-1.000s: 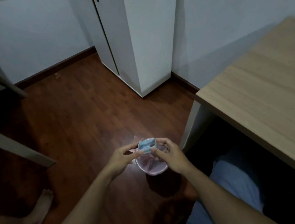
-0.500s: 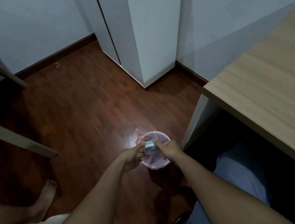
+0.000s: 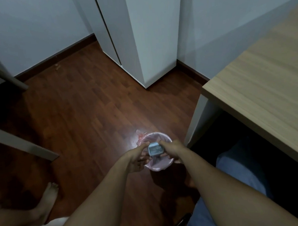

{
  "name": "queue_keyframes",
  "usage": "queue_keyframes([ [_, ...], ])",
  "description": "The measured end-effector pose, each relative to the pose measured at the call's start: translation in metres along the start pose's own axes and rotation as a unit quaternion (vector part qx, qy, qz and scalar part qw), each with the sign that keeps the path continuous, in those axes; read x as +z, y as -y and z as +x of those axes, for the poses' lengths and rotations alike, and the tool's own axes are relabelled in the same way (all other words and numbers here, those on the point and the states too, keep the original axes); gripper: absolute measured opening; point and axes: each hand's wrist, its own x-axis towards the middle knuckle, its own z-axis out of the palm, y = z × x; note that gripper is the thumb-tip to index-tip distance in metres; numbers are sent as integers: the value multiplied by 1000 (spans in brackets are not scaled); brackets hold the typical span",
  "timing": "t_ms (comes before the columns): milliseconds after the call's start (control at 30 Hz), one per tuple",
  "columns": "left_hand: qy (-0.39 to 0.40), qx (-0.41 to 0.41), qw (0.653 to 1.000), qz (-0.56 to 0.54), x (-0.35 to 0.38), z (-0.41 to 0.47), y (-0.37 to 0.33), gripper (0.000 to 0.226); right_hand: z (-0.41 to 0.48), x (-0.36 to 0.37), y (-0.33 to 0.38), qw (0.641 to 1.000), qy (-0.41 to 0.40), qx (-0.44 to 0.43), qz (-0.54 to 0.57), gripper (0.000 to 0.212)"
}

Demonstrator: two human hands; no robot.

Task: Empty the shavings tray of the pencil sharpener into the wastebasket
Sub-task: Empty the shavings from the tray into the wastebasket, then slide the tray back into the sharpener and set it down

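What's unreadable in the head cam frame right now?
- Shavings tray contents: too small and dim to tell shavings from empty.
- Wastebasket interior: mostly covered by the left hand, right hand and tray.
- Each hand's grip: fingertips hidden behind the tray.
- Sharpener body: not in view.
- Desk: cut off by the right edge.

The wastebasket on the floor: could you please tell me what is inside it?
The wastebasket holds a pink bag liner. Both hands, left hand and right hand, hold the small tray over its opening, covering most of the inside; the contents cannot be made out.
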Motion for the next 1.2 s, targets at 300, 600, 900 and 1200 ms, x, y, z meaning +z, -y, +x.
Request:
queue_keyframes([
  [300, 8, 20, 1000, 16, -8, -13, 0, 54, -7, -1, 0, 1000, 16, -3, -5, 72],
  [600, 77, 153, 985, -16, -29, -41, -2, 35, -61, -27, 31, 993, 34, -79, -76, 52],
  [900, 97, 383, 919, -3, -49, -100, -61, 51, -147, -64, 91, 969, 60, -238, 19, 52],
  [1200, 79, 550, 831, 40, 5, -255, -128, 46, -229, -125, 156, 912, -22, -408, 34, 56],
])
